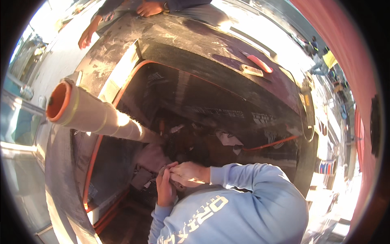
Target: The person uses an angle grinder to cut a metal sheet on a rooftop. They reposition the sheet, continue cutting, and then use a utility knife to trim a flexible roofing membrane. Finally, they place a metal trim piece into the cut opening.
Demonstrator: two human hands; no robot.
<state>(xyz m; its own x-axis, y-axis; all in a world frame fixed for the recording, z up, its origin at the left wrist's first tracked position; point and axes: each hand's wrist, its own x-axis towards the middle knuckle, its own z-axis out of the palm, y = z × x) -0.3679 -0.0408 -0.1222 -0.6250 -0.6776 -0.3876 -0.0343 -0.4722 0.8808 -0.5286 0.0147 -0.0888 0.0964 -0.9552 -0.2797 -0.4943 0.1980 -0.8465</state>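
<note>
In front of my chest my left hand (pixel 165 188) and my right hand (pixel 188 172) meet, both in light-blue sleeves. The fingers of the left rise against the curled fingers of the right. Anything pinched between them is hidden or too small to make out. Beneath them lies a dark pit (pixel 199 146) lined with black sheeting, edged in places by an orange strip (pixel 92 158). A wide orange pipe (pixel 61 99), wrapped in beige covering (pixel 101 118), slants out of it left of my hands. Pale scraps (pixel 229 138) lie at its shadowed bottom.
On the dark far ledge (pixel 195 36) are a red-handled tool (pixel 260 64) and a tan-handled one (pixel 252 70). A person's hands (pixel 150 8) show at the far edge. Several people (pixel 327 61) are off at the right. A black cable (pixel 301 118) hangs along the right side.
</note>
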